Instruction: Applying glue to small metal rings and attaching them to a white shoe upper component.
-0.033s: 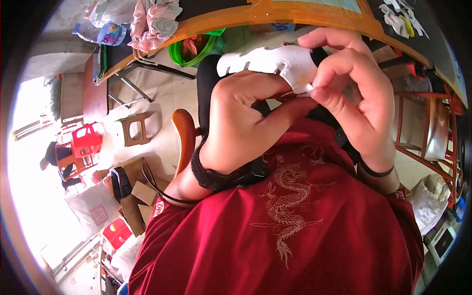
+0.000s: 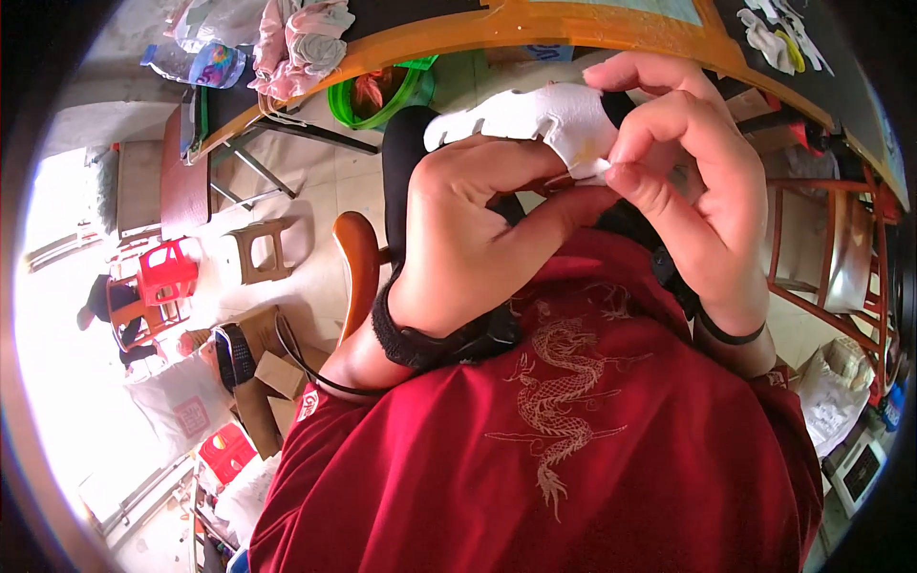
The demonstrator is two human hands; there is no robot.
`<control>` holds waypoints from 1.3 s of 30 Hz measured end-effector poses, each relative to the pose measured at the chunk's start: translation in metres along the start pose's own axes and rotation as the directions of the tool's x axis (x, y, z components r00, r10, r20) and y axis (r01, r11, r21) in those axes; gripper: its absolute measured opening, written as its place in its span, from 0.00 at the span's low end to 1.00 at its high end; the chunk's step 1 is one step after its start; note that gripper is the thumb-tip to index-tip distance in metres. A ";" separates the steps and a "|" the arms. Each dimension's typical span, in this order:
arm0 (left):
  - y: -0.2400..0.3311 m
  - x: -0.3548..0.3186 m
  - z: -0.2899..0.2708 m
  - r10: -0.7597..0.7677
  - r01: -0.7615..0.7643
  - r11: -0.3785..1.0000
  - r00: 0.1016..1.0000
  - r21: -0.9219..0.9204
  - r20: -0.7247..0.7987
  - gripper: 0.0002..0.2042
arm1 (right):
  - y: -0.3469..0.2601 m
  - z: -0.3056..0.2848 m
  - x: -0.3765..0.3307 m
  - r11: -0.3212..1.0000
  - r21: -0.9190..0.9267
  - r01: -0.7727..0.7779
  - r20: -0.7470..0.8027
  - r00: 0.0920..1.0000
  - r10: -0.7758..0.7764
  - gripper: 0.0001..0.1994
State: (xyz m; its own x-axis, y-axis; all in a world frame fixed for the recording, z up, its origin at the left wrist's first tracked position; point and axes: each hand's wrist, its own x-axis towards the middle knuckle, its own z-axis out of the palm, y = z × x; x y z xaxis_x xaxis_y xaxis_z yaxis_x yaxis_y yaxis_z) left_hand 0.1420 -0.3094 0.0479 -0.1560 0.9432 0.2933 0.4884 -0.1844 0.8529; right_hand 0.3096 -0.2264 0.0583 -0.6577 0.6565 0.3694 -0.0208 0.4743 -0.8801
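Note:
A white piece (image 2: 521, 113) with a notched, scalloped edge is held up in front of my chest; its exact kind is unclear. My left hand (image 2: 458, 229) is closed around its lower side, the thumb reaching towards the right end. At that end, my right hand (image 2: 707, 186) pinches a small white edge between thumb and forefinger, its other fingers bent above. A faint yellowish patch shows on the white surface near the pinch. A thin, light sliver lies by my left fingertips, partly hidden.
An orange-edged table (image 2: 420, 43) curves across the far side, bearing pink cloth (image 2: 301, 48), a plastic bottle (image 2: 215, 67) and white gloves (image 2: 769, 43). Beneath it stands a green basket (image 2: 363, 119). Stools (image 2: 263, 250) and cardboard boxes (image 2: 277, 377) are on the left, a wooden chair (image 2: 826, 239) on the right.
The white piece has tilted slightly in my hands, showing more of its smooth upper face. Both hands keep nearly the same place and grip.

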 end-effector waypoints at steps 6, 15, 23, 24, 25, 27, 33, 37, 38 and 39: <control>-0.001 0.001 0.002 0.010 -0.012 0.987 1.000 -0.159 -0.008 0.08 | -0.001 0.004 -0.002 0.998 -0.058 0.016 0.002 1.000 -0.016 0.06; 0.006 -0.006 -0.003 -0.241 0.322 0.868 0.939 -0.379 0.244 0.07 | 0.004 0.002 -0.002 0.881 0.413 -0.232 -0.082 0.954 0.290 0.07; 0.008 -0.003 -0.004 -0.305 0.443 0.582 0.896 -0.682 0.321 0.06 | 0.003 -0.020 0.006 0.978 -0.105 0.178 -0.127 0.974 -0.190 0.11; 0.006 -0.003 -0.005 -0.304 0.440 0.585 0.898 -0.682 0.318 0.06 | -0.002 -0.024 0.008 0.952 -0.201 0.228 0.011 0.973 -0.231 0.12; 0.005 -0.004 -0.006 -0.280 0.402 0.624 0.916 -0.670 0.289 0.07 | -0.006 -0.025 0.009 0.913 -0.289 0.289 0.151 0.955 -0.254 0.12; 0.006 -0.006 -0.005 -0.242 0.356 0.664 0.935 -0.657 0.261 0.08 | -0.008 -0.022 0.004 0.933 -0.274 0.232 0.073 0.973 -0.221 0.19; -0.006 -0.012 -0.005 0.085 -0.122 0.937 0.989 -0.327 -0.124 0.14 | -0.023 -0.017 -0.010 0.999 0.045 -0.015 0.064 0.998 0.012 0.20; -0.002 -0.007 -0.005 0.087 -0.136 0.876 0.988 -0.463 -0.124 0.18 | -0.027 -0.018 -0.010 0.996 -0.020 0.085 -0.017 0.996 -0.085 0.16; -0.001 -0.007 -0.004 0.082 -0.152 0.805 0.986 -0.574 -0.145 0.20 | -0.027 -0.016 -0.010 0.994 -0.042 0.103 -0.079 0.991 -0.106 0.15; -0.002 -0.007 -0.005 0.118 -0.177 0.740 0.984 -0.649 -0.135 0.22 | -0.027 -0.015 -0.012 0.993 -0.044 0.110 -0.083 0.990 -0.114 0.15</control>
State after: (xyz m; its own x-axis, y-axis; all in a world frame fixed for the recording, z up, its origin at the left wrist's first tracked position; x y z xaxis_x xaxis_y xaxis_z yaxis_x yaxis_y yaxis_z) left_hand 0.1379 -0.3167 0.0469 -0.2117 0.8691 0.4470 -0.1685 -0.4829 0.8593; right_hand 0.3295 -0.2384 0.0822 -0.5865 0.6445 0.4905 -0.0605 0.5691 -0.8201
